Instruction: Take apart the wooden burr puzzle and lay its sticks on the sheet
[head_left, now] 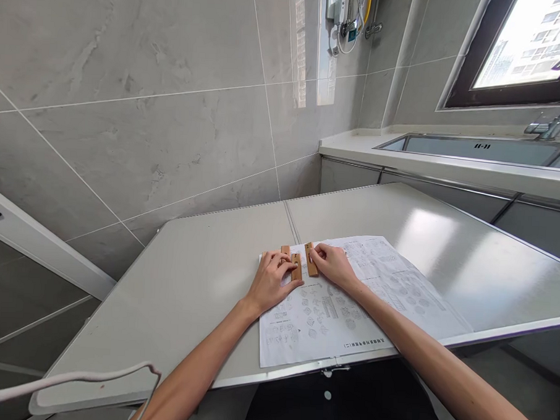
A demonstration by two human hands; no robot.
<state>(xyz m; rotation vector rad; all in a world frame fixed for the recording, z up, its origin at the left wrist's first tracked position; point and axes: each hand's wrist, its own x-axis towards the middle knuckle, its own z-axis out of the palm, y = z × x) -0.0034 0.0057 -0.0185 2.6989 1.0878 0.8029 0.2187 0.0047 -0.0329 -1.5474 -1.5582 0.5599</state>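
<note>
Three short wooden puzzle bars lie close together at the far edge of a printed sheet [316,341]. My left hand [273,276] rests palm down beside two of them, its fingers curled over the middle bar [296,272] and its thumb near that bar's lower end. Partly behind those fingers is the left bar [285,250]. My right hand [332,262] pinches the right bar [311,268] by its side, thumb and fingers closed. A small gap separates this bar from the middle one. Small dark marks show on the bars, too fine to read.
The sheet carries small line drawings and lies on a pale folding table [202,281] with a seam across it. A white cord [91,375] crosses the lower left. Behind stand a tiled wall [172,137] and a counter with a sink [477,147].
</note>
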